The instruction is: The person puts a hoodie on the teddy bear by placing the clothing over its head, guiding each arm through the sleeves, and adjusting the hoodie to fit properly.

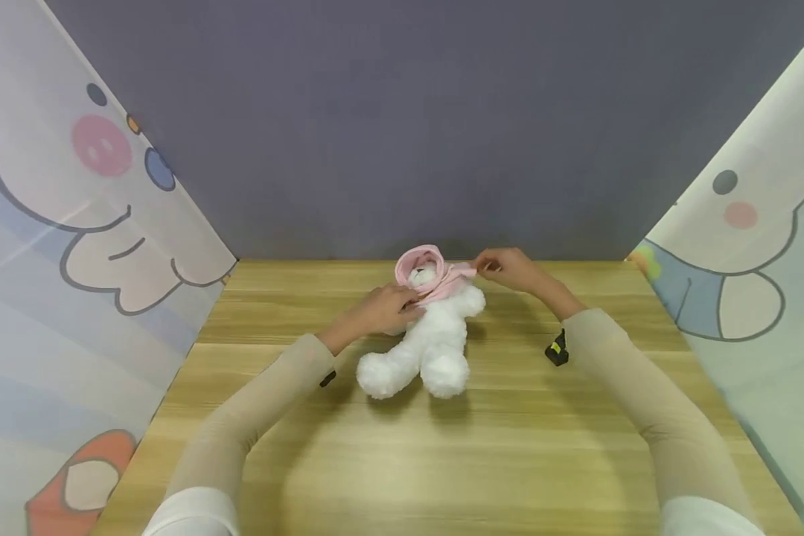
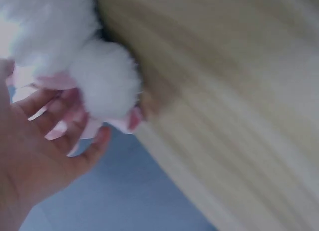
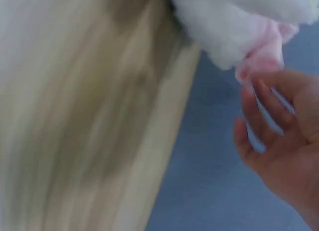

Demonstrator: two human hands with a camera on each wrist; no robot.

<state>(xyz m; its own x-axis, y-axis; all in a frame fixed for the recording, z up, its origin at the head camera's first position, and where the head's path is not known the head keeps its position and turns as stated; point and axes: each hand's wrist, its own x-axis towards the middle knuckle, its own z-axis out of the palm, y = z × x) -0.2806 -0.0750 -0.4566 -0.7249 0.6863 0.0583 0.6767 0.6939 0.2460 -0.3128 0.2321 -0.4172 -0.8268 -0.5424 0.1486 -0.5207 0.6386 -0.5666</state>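
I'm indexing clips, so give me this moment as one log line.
left hand: touches hoodie | right hand: pinches hoodie's edge | toy: face up on table, hood around face

White plush toy [image 1: 435, 335]; pink hooded garment [image 1: 452, 278]; yellow-brown, wood-grained table [image 1: 442, 461]; plain grey wall [image 1: 429, 126]; beige sleeves [image 1: 261, 406].

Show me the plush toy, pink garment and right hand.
Plush toy [image 1: 438, 326], head view: its belly.
Pink garment [image 1: 452, 280], head view: cloth beside the hood opening.
Right hand [image 1: 514, 269], head view: back of the hand.

White plush [image 1: 435, 335] in pink hoodie [image 1: 447, 281], apparently supine.
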